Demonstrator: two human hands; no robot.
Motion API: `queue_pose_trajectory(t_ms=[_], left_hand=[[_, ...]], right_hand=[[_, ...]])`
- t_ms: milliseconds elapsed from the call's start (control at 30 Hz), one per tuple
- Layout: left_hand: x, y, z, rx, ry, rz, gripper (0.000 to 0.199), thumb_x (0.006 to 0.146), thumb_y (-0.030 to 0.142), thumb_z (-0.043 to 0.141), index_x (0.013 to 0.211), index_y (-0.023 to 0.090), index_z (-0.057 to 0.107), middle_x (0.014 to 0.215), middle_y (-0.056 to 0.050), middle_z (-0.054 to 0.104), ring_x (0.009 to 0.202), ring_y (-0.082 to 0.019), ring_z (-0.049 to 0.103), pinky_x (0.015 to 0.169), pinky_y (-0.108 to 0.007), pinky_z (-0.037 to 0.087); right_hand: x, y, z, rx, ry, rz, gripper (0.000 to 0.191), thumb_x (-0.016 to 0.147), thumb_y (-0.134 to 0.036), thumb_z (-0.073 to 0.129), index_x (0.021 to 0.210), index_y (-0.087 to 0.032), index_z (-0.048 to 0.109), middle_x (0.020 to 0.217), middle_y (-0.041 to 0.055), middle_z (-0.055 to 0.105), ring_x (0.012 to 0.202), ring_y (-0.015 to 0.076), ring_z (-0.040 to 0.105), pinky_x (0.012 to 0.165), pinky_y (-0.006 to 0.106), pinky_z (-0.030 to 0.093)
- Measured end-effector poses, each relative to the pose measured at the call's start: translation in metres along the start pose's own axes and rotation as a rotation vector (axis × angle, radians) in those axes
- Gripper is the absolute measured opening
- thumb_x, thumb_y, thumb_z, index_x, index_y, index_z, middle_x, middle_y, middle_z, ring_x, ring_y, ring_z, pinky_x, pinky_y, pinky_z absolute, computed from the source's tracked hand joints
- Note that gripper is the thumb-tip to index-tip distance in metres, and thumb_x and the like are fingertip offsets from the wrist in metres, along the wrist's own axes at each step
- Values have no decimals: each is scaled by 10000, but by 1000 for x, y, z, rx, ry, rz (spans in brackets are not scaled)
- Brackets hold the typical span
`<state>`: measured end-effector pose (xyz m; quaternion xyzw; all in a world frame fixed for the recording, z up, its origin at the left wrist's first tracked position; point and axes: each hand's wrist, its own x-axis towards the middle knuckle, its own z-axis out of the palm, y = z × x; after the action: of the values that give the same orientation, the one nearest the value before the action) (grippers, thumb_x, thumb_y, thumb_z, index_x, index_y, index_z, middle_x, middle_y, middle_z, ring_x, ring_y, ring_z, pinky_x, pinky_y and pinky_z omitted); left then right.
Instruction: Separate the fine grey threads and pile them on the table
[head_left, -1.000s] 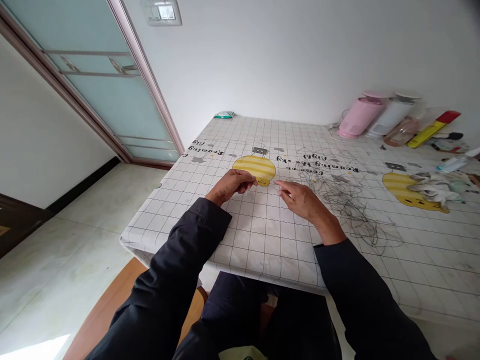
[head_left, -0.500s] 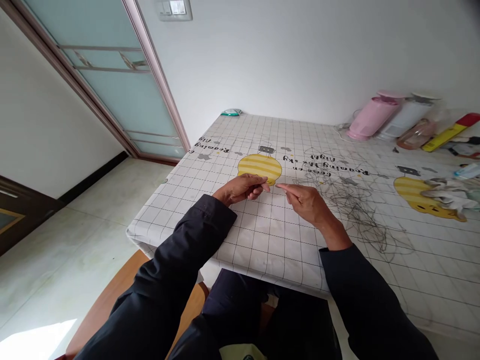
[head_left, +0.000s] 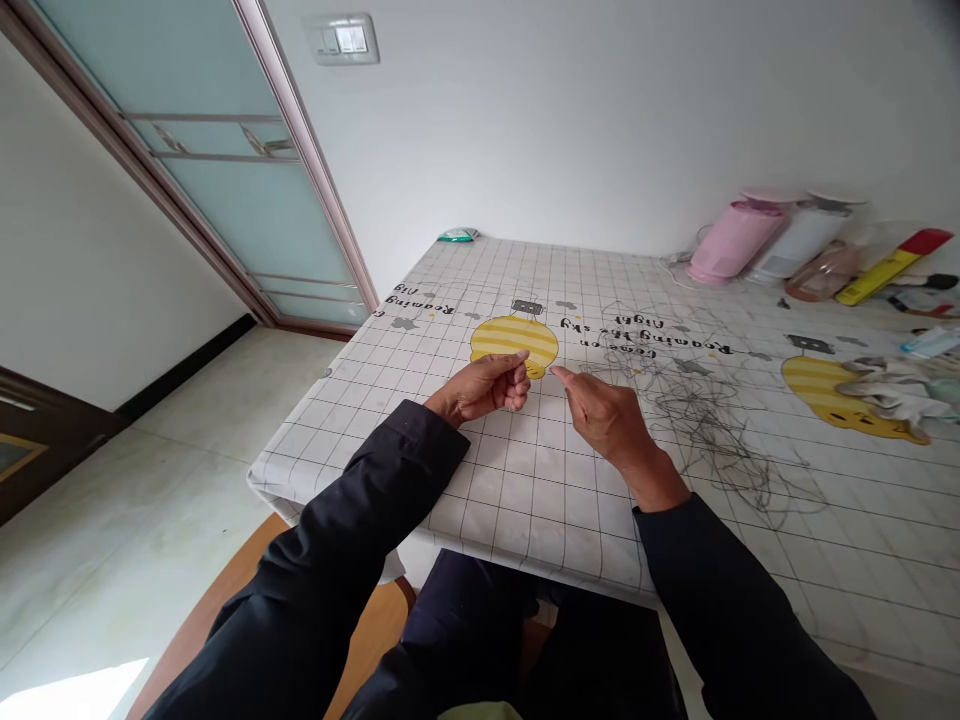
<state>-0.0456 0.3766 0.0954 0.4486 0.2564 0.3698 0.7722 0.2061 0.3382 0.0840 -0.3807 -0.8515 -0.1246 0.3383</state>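
Observation:
My left hand [head_left: 486,386] is closed above the table, its fingers curled and the thumb pressed against the forefinger. Opposite it, my right hand [head_left: 606,412] is pinched, with the thumb and forefinger tips pointing left. A small gap separates the two hands. Anything between the fingers of either hand is too fine to make out. To the right of my right hand, a loose tangle of thin dark strands [head_left: 709,425] lies spread on the checked tablecloth [head_left: 517,480].
A pink cylinder [head_left: 739,240], a white cylinder [head_left: 802,240], a bottle [head_left: 825,272] and a yellow-red box [head_left: 892,268] stand along the wall. Crumpled cloth or tissue [head_left: 892,390] lies at the right. A small green-white packet [head_left: 458,235] sits at the far left corner.
My left fingers have curled in more tightly. My right hand's fingers are more folded, and it has tilted slightly. The view has shifted slightly upward.

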Motion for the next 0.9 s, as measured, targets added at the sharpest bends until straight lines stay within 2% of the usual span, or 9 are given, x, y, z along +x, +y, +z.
queue_pose_trajectory(t_ms=[200,333,400,433,500,567,633,733,900], left_hand=[[-7,12,-11,50,-52,-85,548,985,524,862,709,186,531,566,78,457,342,-14,257,320,-163,174],[-12,21,-18,133,-71,-161,522,974,540,872,739,182,574,535,85,438,321,-12,221,312,-170,103],[-11,22,-19,172,-55,-153,551,989,671,806,819,169,654,540,58,503,320,-37,325,323,-174,200],[-10,23,-18,190,-47,-149,612,993,760,742,891,158,704,573,20,581,350,-67,440,352,-183,306],[-7,23,-16,204,-14,-137,810,978,918,592,1048,131,766,728,-92,748,535,-166,697,518,-249,545],[-5,24,-14,187,35,-86,939,956,985,515,1151,106,782,905,-180,826,772,-251,817,735,-335,653],[-5,24,-12,173,76,5,925,959,957,565,1188,89,789,974,-203,839,846,-263,827,834,-367,659],[-9,24,-10,209,84,130,718,972,747,787,1244,82,802,1007,-183,846,838,-229,810,862,-362,645],[-10,19,-6,228,80,178,514,931,525,935,1165,75,848,1029,-165,857,835,-194,803,856,-344,640]], right_hand=[[-2,2,-4,24,-136,-78,442,1150,-108,473,1419,-219,806,877,32,826,646,137,622,533,295,301],[-3,2,-2,48,-155,-69,439,1164,-142,463,1417,-233,810,878,22,840,642,138,645,531,291,330],[-3,1,-1,67,-112,-45,414,1175,-173,471,1409,-214,810,898,32,855,661,141,680,545,284,374],[-2,1,0,72,-87,-33,404,1174,-177,478,1405,-198,809,906,40,860,671,143,697,554,281,393],[-1,0,2,73,-41,-13,390,1167,-172,493,1398,-163,806,922,59,868,679,147,719,569,280,423],[-1,0,3,64,-9,10,378,1166,-176,505,1398,-139,802,937,77,874,676,153,732,581,281,444],[0,-1,5,57,9,31,372,1173,-192,511,1403,-132,798,952,85,879,676,160,741,591,285,458],[-1,-2,8,71,26,34,369,1173,-204,515,1389,-129,804,962,93,879,684,173,749,589,295,455],[0,-11,10,248,-10,131,366,1168,-289,508,1313,-176,825,894,83,846,645,181,694,611,310,459]])
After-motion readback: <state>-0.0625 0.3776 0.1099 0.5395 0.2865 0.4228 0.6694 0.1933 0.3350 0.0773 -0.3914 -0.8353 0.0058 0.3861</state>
